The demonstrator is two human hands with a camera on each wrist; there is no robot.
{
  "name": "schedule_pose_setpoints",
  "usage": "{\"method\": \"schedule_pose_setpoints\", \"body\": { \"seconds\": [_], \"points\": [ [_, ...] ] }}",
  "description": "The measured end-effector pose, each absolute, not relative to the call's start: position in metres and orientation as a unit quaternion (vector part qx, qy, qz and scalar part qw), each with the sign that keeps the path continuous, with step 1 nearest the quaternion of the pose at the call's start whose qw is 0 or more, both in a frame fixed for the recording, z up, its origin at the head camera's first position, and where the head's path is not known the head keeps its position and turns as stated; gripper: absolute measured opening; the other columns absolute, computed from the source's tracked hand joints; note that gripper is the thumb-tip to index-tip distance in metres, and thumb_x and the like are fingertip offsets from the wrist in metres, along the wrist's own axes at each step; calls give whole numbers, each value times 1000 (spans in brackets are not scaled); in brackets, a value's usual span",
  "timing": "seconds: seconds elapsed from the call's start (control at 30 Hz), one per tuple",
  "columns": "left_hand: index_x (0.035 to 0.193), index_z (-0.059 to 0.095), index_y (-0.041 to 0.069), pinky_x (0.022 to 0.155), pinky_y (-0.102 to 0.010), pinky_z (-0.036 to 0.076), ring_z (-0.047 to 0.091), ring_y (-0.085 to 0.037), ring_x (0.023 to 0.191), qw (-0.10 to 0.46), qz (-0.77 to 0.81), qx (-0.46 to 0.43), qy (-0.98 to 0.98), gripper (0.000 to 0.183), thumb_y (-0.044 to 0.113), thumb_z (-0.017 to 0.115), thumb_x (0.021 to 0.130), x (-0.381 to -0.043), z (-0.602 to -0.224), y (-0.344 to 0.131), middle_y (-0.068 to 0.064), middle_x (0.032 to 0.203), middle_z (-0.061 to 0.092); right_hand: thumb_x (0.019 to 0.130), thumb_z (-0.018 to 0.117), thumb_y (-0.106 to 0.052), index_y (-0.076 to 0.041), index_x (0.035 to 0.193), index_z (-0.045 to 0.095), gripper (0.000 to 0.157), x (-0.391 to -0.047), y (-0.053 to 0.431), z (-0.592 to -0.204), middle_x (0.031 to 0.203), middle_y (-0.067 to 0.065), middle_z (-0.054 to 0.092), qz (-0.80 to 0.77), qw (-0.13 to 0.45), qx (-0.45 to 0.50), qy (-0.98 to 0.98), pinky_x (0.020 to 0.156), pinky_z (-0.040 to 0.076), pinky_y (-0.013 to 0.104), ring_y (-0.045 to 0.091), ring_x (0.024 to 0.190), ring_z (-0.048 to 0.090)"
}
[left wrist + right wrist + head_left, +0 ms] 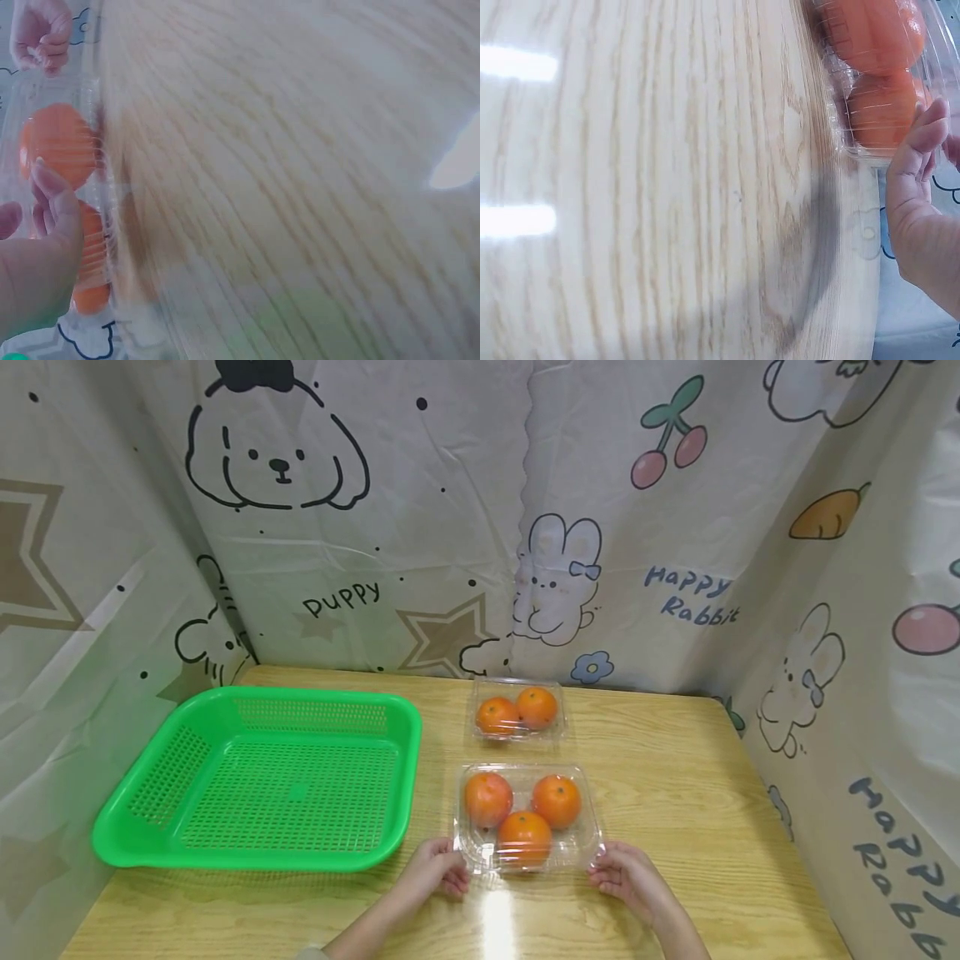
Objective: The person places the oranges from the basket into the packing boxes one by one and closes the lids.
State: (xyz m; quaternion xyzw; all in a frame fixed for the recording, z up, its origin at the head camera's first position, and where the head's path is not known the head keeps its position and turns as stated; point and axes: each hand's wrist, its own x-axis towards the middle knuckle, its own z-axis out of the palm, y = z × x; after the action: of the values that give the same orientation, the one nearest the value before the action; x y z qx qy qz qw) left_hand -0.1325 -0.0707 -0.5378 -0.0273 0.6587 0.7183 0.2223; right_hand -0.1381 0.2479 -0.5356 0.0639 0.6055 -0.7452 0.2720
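In the head view a clear plastic clamshell box (572, 852) sits on the table with three round orange fruits inside, mandarin-like (524, 839). My left hand (437, 868) holds the box's near left corner, thumb and fingers curled at the edge. At the near right corner, my right hand (628, 875) pinches the rim between thumb and forefinger. The right wrist view shows the right hand (922, 195) close against the box wall (874, 156). In the left wrist view, the left hand (52, 240) partly hides the fruit behind it.
A second clear box (558, 733) with two orange fruits stands behind the first, near the back edge of the wooden table (675, 777). Left of both boxes is a green plastic basket (412, 768) with nothing in it. Printed cloth (420, 527) hangs around the table.
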Motion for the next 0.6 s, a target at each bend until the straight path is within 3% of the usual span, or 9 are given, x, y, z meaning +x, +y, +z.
{"method": "schedule_pose_setpoints", "body": {
  "seconds": [0.6],
  "points": [
    [81, 48, -7, 54, -25, 53, 59, -12, 54, 238, 744, -55, 622, 8, 0, 47, 79, -131, -535, -71, -4, 63, 59, 87, 42, -2, -16, 80, 53, 19, -137, 247, -539, 70, -7, 63, -745, 267, 68, 608, 54, 41, 14, 0, 57, 50]
  ]
}}
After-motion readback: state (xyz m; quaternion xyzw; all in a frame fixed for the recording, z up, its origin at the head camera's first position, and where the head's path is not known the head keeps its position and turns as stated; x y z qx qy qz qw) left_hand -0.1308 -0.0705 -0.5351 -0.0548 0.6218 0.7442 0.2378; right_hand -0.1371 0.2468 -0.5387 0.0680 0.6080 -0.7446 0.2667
